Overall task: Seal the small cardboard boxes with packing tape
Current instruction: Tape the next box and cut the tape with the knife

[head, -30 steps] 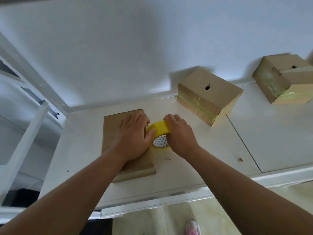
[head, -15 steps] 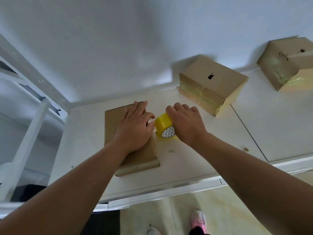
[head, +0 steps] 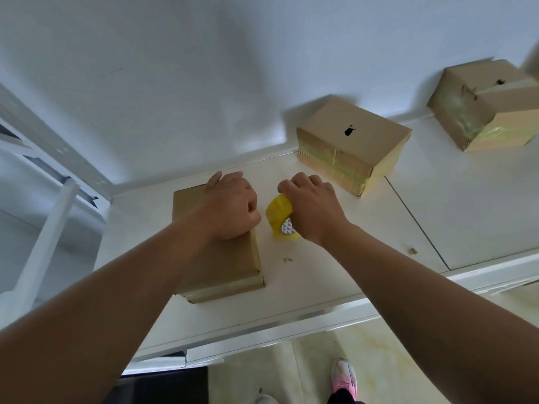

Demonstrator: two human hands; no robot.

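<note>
The flat box (head: 221,258) lies on the white tabletop (head: 320,275), close to its near edge. It is plain brown cardboard, low and oblong, with a pale glossy strip along its near side and no print that I can see on its top. My left hand (head: 230,205) sits on the far right part of its top, fingers bent down over the far edge and thumb tucked in, holding the box down.

Just right of the box, standing on edge on the tabletop, is the yellow tape roll (head: 278,212). Its core shows a grey and white triangle pattern but no readable words. My right hand (head: 312,211) grips the roll from above and from the right, fingers wrapped over its top. The roll is apart from my left thumb by a narrow gap; whether a strip of tape runs between roll and box I cannot tell.

Further right of the flat box and behind it, against the white wall (head: 204,83), stands a taller box (head: 350,141) with a black apple-shaped logo on top and yellowish tape banding its sides. Further right again is a third box (head: 490,106), taped in greenish yellow, with a dark mark and a scrawl I cannot read.

Right of the flat box, two small scraps lie on the tabletop. Below the table edge, a pink and white shoe (head: 344,377) stands on pale floor tile.
</note>
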